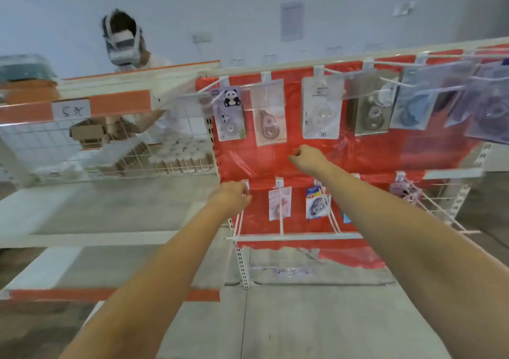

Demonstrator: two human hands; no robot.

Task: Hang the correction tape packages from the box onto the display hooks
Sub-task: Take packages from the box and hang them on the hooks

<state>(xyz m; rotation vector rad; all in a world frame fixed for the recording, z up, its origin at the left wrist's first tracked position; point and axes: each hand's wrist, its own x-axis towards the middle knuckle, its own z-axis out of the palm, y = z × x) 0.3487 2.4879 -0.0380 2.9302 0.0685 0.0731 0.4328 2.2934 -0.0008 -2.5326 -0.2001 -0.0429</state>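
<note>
Correction tape packages hang on white hooks along a red display panel (pixel 303 166). The top row holds a panda package (pixel 230 113), a pink one (pixel 268 116), a white one marked 36 (pixel 321 111), then grey, blue and purple ones to the right. Lower hooks carry a pink package (pixel 279 203) and a blue-and-yellow one (pixel 316 203). My left hand (pixel 234 193) reaches to the lower-left hook (pixel 239 221), fingers curled at its base; blur hides any grip. My right hand (pixel 308 157) is a fist before the bare red panel, with nothing visible in it. No box is in view.
Another person in a headset (pixel 124 39) stands behind the left shelving. A wire basket shelf (pixel 110 152) there holds small bottles (pixel 179 157) and a cardboard box (pixel 88 133). Long hooks stick out at the right (pixel 440 210). Clear packets lie under the panel (pixel 281 272).
</note>
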